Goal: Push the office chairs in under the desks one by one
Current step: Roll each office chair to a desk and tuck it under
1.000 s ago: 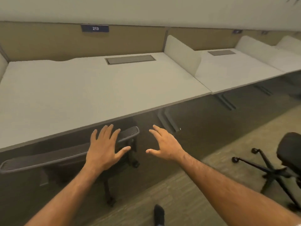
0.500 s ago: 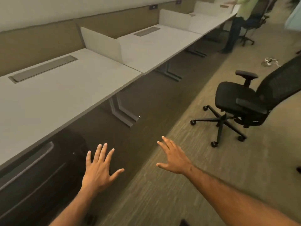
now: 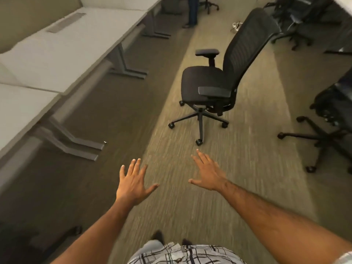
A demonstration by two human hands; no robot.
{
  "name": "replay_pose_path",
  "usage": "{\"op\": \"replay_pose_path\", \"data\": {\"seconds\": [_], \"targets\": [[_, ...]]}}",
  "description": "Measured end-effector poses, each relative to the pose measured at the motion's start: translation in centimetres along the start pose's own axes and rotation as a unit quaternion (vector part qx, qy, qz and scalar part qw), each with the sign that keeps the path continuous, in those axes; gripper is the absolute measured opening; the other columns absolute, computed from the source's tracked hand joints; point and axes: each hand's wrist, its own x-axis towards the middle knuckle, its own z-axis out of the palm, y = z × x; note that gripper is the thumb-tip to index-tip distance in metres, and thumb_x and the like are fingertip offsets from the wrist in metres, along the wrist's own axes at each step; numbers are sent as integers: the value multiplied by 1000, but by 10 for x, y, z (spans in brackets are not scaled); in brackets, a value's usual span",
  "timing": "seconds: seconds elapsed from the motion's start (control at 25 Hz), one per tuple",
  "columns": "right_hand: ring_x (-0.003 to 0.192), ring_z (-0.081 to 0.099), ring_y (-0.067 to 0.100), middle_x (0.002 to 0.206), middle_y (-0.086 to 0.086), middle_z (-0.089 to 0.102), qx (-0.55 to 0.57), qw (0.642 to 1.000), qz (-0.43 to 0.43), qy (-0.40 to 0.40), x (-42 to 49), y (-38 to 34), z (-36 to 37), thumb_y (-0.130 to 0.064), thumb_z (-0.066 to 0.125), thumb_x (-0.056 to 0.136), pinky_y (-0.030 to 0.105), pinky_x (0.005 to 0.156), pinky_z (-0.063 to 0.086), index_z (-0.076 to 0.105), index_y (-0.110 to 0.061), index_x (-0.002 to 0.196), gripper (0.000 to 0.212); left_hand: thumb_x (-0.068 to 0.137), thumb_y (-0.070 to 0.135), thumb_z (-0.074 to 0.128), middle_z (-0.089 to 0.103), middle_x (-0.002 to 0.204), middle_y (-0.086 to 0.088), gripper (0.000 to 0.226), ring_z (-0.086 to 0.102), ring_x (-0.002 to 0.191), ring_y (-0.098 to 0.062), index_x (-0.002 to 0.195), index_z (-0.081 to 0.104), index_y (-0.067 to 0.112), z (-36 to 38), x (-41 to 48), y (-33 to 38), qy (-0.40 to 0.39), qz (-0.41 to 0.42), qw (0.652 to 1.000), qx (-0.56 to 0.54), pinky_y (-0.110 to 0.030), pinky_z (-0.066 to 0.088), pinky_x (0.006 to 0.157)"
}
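A black mesh-backed office chair (image 3: 219, 80) stands out on the carpet in the aisle, its seat turned toward the row of white desks (image 3: 57, 52) on the left. Both my hands hover over the carpet short of the chair, touching nothing. My left hand (image 3: 133, 183) is open with fingers spread. My right hand (image 3: 208, 173) is open too, fingertips a short way from the chair's nearest caster. A dark caster shows at the bottom left under the near desk.
Grey desk legs (image 3: 76, 145) stick out onto the floor at left. More black chairs (image 3: 331, 115) stand along the right side. A person's legs (image 3: 192, 12) show at the far end of the aisle, beside another chair. Carpet lies between me and the chair.
My view has swung right, away from the desk with the tucked-in chair, toward the free-standing chair, which now sits centred ahead. Both hands stay open and empty.
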Motion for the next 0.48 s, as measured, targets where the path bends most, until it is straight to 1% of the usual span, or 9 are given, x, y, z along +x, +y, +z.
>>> {"op": "replay_pose_path", "data": {"seconds": [0.08,0.12,0.24,0.32,0.4,0.48], "targets": [[156,6,27,171,5,-6,18,999,36,14,-2,37,-6,-67,63,86,48,124,16,8,-21,162,105,80,90,12,7,169,-11,106,-3,156,-27,160,19,21,-8,42,31,-16,48,999,11,-57,-7,121],[156,6,27,171,5,-6,24,998,54,20,-2,55,-8,-66,63,86,48,124,16,8,-21,163,105,79,91,10,6,169,-11,107,-3,156,-27,160,17,22,-10,63,47,-23,72,997,15,-57,-6,121],[156,6,27,171,6,-7,37,993,110,23,-3,111,-13,-65,62,88,48,124,13,5,-21,163,104,72,95,0,7,169,-11,115,3,156,-27,159,17,23,-12,131,95,-46,144,988,29,-56,2,123],[156,5,27,171,5,-7,49,988,148,18,-1,149,-20,-66,62,87,50,123,11,6,-21,163,104,67,96,-7,6,169,-11,120,3,156,-27,160,16,23,-17,179,129,-51,186,981,25,-55,2,123],[156,3,27,171,4,-6,53,981,186,9,3,187,-33,-74,61,82,57,123,6,10,-24,163,108,64,96,-8,5,169,-11,123,2,156,-27,160,15,22,-25,230,163,-56,215,975,20,-54,1,123],[157,-3,28,171,3,-7,44,976,212,-1,8,221,-50,-89,50,71,62,122,-2,11,-28,163,117,67,95,-3,5,169,-11,121,1,156,-27,160,14,21,-34,275,194,-62,248,967,17,-53,1,124]]}}
